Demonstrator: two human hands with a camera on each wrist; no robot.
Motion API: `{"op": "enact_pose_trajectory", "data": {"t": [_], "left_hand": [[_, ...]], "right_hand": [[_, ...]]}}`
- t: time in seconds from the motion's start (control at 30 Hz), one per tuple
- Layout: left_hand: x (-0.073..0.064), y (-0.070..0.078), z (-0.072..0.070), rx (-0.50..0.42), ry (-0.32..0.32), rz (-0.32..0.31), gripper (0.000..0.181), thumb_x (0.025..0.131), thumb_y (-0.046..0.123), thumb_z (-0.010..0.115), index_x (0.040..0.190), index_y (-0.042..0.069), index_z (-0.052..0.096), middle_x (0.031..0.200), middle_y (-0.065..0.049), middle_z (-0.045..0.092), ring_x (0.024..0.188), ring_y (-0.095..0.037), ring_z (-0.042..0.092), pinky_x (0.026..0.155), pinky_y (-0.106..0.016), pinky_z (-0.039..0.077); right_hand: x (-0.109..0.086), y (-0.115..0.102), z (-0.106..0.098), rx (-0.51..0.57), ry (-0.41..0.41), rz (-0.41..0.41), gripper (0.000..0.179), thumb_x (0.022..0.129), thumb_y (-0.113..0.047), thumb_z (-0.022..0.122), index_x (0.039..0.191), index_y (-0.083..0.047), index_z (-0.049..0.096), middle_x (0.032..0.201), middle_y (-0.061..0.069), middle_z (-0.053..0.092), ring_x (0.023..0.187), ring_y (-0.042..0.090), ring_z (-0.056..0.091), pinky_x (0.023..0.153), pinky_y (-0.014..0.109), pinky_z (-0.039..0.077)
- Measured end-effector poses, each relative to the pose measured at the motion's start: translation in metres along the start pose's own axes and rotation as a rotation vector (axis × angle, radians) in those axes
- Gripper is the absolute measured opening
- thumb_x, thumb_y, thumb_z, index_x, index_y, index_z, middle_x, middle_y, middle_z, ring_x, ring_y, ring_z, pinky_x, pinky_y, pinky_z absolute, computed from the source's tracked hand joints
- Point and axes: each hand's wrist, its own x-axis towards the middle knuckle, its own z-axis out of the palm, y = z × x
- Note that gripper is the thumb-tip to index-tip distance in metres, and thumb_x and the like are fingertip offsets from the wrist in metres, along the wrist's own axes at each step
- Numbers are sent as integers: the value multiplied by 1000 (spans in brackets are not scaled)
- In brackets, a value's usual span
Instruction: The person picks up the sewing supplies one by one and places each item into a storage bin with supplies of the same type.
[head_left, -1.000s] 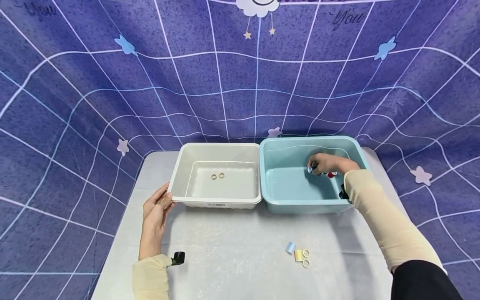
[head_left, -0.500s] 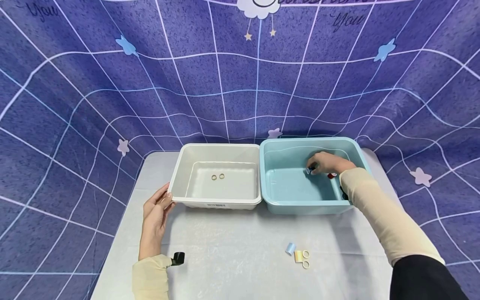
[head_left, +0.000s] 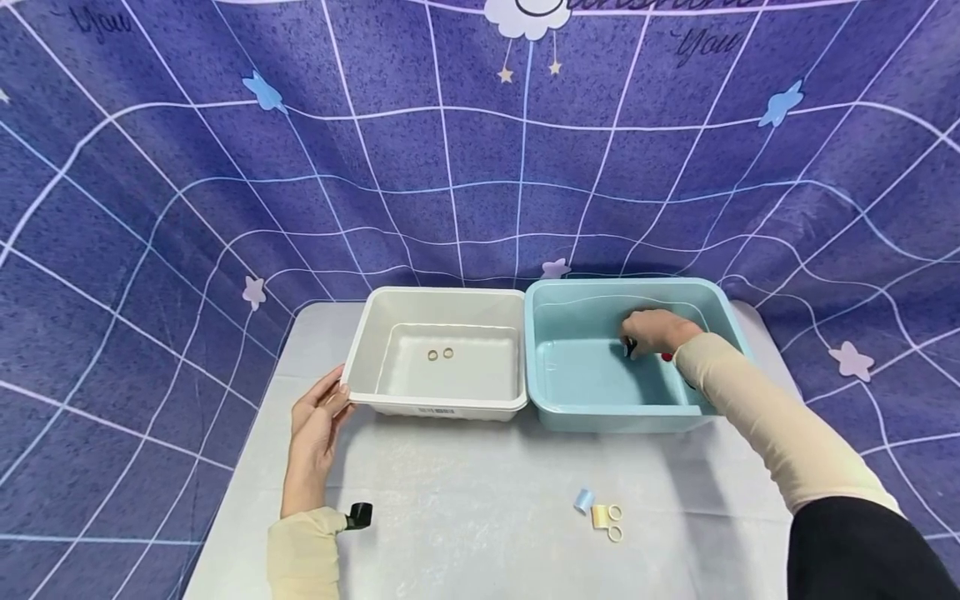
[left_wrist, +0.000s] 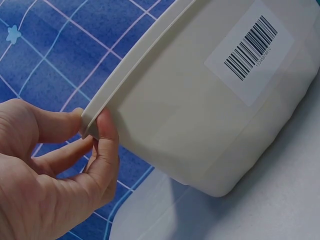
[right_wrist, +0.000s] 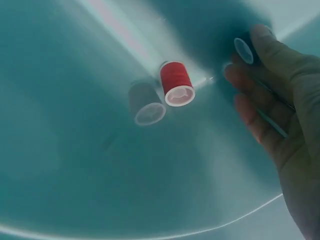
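Note:
Inside the light-blue bin (head_left: 615, 410), my right hand (head_left: 654, 332) pinches a dark thread spool (right_wrist: 245, 50) between thumb and fingers, just above the bin floor. A red thread spool (right_wrist: 176, 82) lies beside that hand, with a faded grey spool (right_wrist: 146, 105) against it. From the head view, the forearm partly covers the red spool. My left hand (head_left: 315, 433) pinches the front left corner of the white bin's rim (left_wrist: 132, 62), thumb on one side and fingers on the other. Two small rings (head_left: 440, 354) lie on the white bin's floor.
On the table (head_left: 465, 500), in front of the blue bin, a light-blue thread spool (head_left: 584, 500) lies near a yellow spool (head_left: 600, 517) and two cream rings (head_left: 615, 523). Both bins stand side by side against a purple patterned cloth (head_left: 480, 150).
The head view has shifted slightly. My right hand has tilted the dark spool, so its pale end shows less from above. The left hand keeps its place on the white bin's rim.

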Motion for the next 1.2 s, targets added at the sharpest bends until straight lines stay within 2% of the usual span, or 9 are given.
{"op": "enact_pose_trajectory", "data": {"t": [0.17, 0.37, 0.7, 0.83, 1.0, 1.2], "left_hand": [[1, -1, 1, 1, 3, 3, 55, 101, -7, 58, 155, -1, 46, 110, 9, 73, 94, -4, 72, 78, -15, 62], [0, 0, 2, 5, 3, 8, 54, 102, -7, 57, 154, -2, 47, 103, 8, 72, 90, -3, 71, 78, -15, 62], [0, 1, 1, -4, 5, 6, 53, 102, -7, 57, 154, -2, 47, 107, 6, 73, 92, -4, 72, 77, -14, 62], [1, 0, 1, -4, 7, 5, 53, 102, -6, 57, 154, -1, 48, 107, 6, 73, 92, -4, 72, 77, -14, 62], [1, 0, 1, -3, 5, 6, 53, 102, -7, 57, 154, -2, 47, 107, 6, 72, 95, -5, 71, 79, -15, 62], [1, -1, 1, 1, 9, 6, 53, 102, -7, 56, 154, -2, 47, 107, 6, 72, 94, -4, 71, 79, -15, 62]], "right_hand": [[6, 2, 3, -73, 6, -45, 19, 77, -17, 90, 83, -12, 72, 77, 0, 71, 69, 15, 62, 64, 38, 56], [10, 0, 9, -214, 33, -101, 25, 76, -21, 90, 82, -13, 67, 76, 1, 69, 70, 24, 68, 65, 45, 59], [13, -9, 8, -367, 45, -104, 27, 74, -23, 92, 83, -12, 70, 78, 3, 70, 72, 26, 70, 65, 44, 63], [11, -7, 7, -345, 39, -94, 26, 75, -22, 91, 85, -12, 69, 78, 4, 70, 73, 27, 71, 66, 45, 62], [7, -5, 1, -240, 60, -58, 29, 77, -21, 90, 89, -11, 66, 78, 4, 67, 73, 27, 69, 68, 48, 61], [0, -6, -11, -172, 106, -26, 35, 76, -23, 91, 86, -13, 58, 71, 2, 61, 66, 23, 64, 62, 47, 59]]}}
